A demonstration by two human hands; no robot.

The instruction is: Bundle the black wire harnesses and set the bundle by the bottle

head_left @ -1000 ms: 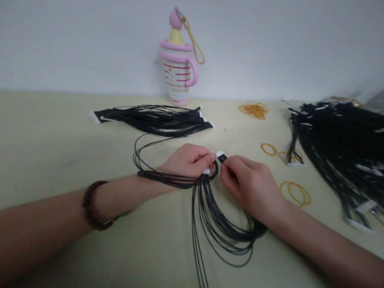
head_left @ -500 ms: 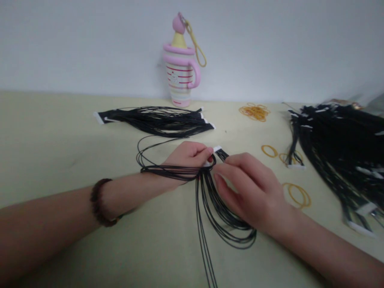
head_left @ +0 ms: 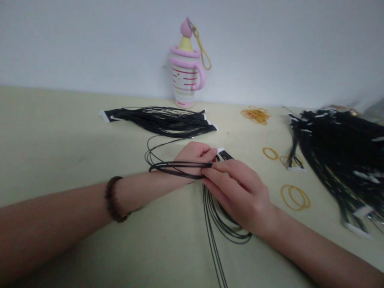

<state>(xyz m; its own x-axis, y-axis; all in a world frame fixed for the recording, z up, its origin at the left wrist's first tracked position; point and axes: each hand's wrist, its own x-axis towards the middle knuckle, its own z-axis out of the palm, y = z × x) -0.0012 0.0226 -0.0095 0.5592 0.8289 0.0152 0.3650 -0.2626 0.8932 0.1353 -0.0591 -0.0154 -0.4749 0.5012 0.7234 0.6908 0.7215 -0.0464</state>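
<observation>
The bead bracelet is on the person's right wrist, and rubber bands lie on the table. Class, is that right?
No: the head view shows the bead bracelet on the left wrist. The rubber bands do lie on the table.

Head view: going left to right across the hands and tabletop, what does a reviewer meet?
Dark bead bracelet → left hand → right hand → yellow rubber bands → large heap of black wires
</observation>
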